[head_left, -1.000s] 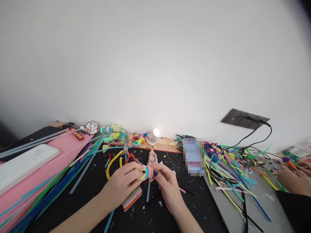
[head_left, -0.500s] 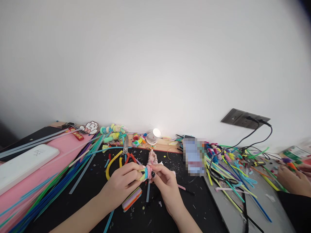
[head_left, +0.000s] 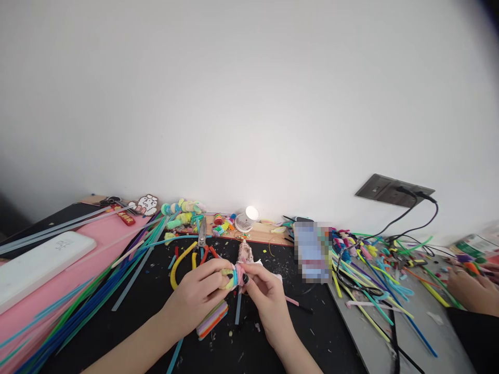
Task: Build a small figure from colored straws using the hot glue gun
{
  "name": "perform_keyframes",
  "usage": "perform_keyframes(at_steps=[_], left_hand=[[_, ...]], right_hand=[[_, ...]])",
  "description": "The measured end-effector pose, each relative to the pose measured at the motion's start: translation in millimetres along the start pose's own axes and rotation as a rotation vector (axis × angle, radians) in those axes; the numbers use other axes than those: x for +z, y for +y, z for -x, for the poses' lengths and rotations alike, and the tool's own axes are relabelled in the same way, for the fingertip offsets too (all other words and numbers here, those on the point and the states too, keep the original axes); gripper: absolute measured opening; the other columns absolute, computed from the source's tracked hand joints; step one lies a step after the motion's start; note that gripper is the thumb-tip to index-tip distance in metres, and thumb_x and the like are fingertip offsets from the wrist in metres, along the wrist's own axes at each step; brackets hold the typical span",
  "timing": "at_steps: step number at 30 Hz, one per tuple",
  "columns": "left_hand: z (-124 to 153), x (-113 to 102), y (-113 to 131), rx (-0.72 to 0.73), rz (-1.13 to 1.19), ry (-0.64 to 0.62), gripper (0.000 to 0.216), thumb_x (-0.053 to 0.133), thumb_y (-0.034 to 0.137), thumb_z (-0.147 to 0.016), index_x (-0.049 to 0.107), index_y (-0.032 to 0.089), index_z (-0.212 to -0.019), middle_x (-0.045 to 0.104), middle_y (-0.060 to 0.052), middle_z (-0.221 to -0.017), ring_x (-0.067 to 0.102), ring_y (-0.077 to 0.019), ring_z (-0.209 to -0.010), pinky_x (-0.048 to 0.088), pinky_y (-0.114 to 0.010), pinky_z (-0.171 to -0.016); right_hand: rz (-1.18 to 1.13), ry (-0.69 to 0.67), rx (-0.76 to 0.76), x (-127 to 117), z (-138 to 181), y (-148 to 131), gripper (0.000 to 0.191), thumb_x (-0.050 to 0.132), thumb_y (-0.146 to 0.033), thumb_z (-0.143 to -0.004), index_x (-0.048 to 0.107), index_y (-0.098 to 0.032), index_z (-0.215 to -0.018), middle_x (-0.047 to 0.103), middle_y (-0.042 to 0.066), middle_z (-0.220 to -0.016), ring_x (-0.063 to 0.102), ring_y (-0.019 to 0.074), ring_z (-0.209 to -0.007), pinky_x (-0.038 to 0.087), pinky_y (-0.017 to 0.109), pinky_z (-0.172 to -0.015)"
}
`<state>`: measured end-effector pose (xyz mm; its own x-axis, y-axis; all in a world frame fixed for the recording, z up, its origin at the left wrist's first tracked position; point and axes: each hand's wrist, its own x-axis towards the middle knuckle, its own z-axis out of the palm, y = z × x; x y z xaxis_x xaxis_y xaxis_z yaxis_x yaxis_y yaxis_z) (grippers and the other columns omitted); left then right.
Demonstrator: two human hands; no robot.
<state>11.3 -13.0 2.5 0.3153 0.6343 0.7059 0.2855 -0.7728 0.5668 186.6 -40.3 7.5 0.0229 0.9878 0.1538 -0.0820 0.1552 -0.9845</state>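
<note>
Between my two hands is a small coiled pipe-cleaner piece (head_left: 234, 276) in yellow, blue and pink bands. My left hand (head_left: 195, 293) is closed on its yellow end, and my right hand (head_left: 268, 297) pinches the pink end with thumb and fingers. Right behind the piece is a pale pink, mottled tapering object (head_left: 245, 252); its lower part is hidden by my right hand. A striped bundle of short pipe cleaners (head_left: 212, 320) lies below my left hand. Beyond that hand is a pair of metal-bladed cutters (head_left: 201, 232).
A white paper cup (head_left: 247, 221) leans by the wall. A phone with a blurred screen (head_left: 313, 252) stands to the right. Long pipe cleaners (head_left: 91, 298) and a white case (head_left: 47, 265) lie left. At far right, another person's hand (head_left: 471, 285) works near a cable-fed socket (head_left: 393, 189).
My left hand has shifted very slightly around the yellow end of the coiled piece. The grip of both hands is otherwise the same.
</note>
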Motion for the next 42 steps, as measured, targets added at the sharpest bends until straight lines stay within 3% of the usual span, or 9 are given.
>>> perform_keyframes(at_steps=[4,9,16,29,42], left_hand=[[-3,-1,2,0.033,-0.039,0.019,0.017,0.055,0.007,-0.085,0.057,0.021,-0.074,0.07,-0.008,-0.108,0.07,-0.0166,-0.092,0.058,-0.026,-0.077],[-6,-3,5,0.021,-0.092,0.042,0.017,0.057,0.008,-0.084,0.053,0.021,-0.074,0.071,-0.006,-0.099,0.07,-0.0156,-0.088,0.058,-0.025,-0.076],[-8,-5,8,0.073,-0.126,0.067,0.017,0.057,0.008,-0.083,0.052,0.021,-0.075,0.071,-0.006,-0.095,0.071,-0.015,-0.085,0.059,-0.023,-0.072],[-12,-6,14,0.191,-0.12,0.067,0.019,0.057,0.005,-0.082,0.052,0.022,-0.075,0.074,-0.005,-0.094,0.072,-0.0123,-0.08,0.059,-0.019,-0.073],[-13,-6,16,0.225,-0.152,0.077,0.019,0.059,0.006,-0.081,0.051,0.022,-0.074,0.074,-0.005,-0.087,0.073,-0.0125,-0.075,0.058,-0.017,-0.072]], right_hand=[[0.129,0.062,-0.042,-2,3,-1,0.025,0.065,-0.036,-0.086,0.073,-0.024,-0.105,0.075,0.009,-0.098,0.069,0.0238,-0.086,0.057,0.035,-0.074],[0.462,0.035,-0.251,-5,9,-7,0.031,0.051,-0.022,-0.092,0.07,-0.025,-0.116,0.072,0.008,-0.114,0.067,0.0255,-0.105,0.051,0.041,-0.095],[0.602,-0.054,-0.409,-1,14,-13,0.045,0.05,-0.014,-0.089,0.059,-0.024,-0.132,0.066,0.011,-0.126,0.065,0.0267,-0.111,0.051,0.043,-0.096],[0.624,-0.051,-0.406,-2,16,-12,0.04,0.053,-0.019,-0.088,0.062,-0.022,-0.127,0.071,0.013,-0.116,0.068,0.0272,-0.099,0.055,0.042,-0.086],[0.576,-0.041,-0.39,-1,19,-9,0.041,0.055,-0.019,-0.088,0.062,-0.024,-0.128,0.069,0.011,-0.121,0.068,0.0271,-0.1,0.054,0.042,-0.088]])
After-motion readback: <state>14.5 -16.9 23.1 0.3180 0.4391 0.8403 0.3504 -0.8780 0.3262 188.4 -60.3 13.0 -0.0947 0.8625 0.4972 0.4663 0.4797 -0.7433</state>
